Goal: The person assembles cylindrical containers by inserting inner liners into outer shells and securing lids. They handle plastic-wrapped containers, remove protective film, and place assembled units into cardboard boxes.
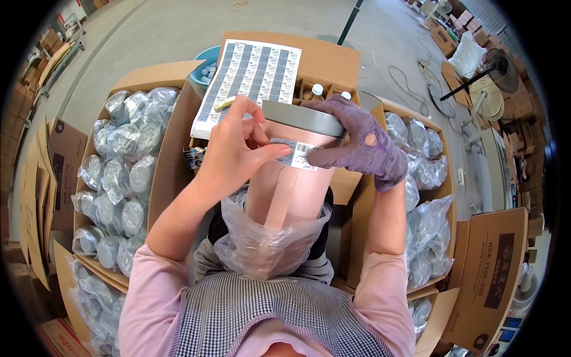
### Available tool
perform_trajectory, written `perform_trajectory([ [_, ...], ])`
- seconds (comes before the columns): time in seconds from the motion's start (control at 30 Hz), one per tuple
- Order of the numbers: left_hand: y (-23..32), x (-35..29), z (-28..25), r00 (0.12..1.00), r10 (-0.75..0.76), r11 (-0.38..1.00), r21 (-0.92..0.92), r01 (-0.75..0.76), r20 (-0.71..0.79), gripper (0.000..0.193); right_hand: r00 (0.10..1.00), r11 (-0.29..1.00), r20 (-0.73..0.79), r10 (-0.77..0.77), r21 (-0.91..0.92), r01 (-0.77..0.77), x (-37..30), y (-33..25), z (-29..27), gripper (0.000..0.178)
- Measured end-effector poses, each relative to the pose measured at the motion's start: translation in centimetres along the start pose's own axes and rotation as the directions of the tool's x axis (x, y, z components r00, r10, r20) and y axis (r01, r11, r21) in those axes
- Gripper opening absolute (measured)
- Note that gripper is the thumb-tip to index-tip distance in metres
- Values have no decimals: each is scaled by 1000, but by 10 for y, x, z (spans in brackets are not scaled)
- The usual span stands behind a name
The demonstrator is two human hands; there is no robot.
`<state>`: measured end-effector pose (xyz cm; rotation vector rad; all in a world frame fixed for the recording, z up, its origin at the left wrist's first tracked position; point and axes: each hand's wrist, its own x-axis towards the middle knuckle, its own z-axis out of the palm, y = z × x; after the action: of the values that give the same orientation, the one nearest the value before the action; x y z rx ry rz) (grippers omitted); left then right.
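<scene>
A large pink tumbler (262, 189) with a grey lid (303, 118) and a pink handle stands in front of me, its lower part inside a clear plastic bag (270, 245). On its upper side sits a grey-and-white barcode label (304, 156). My bare left hand (233, 150) lays its thumb on the label's left end, with the fingers curled beside the lid. Wearing a purple knit glove with a hole in it, my right hand (364, 140) grips the tumbler at the lid, its thumb against the label's right end.
A sheet of labels (256, 77) leans on an open carton beyond the tumbler, near a blue basin (206, 58). Cartons of bagged cups (122, 178) stand on the left, with more bagged cups (425, 238) on the right. A black fan (501, 70) stands farther back.
</scene>
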<state>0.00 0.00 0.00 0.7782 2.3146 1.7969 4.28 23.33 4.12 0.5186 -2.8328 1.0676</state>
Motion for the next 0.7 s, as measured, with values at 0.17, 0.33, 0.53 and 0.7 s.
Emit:
perform_trajectory([
  [0.17,-14,5,-27,995,-87,984,159,78,54,52,1000,1000,-19,-21,7,21,0,1,0,69],
  [0.33,-14,1,18,934,357,906,245,-345,-8,80,997,997,-8,-79,-4,79,1,-2,3,70],
  [0.53,-54,13,26,990,125,932,-337,-137,-58,65,997,997,55,-58,52,55,-8,-2,-6,73],
  [0.7,-50,1,34,972,223,940,-249,-234,-74,67,985,986,47,-168,29,167,-10,1,-4,80],
])
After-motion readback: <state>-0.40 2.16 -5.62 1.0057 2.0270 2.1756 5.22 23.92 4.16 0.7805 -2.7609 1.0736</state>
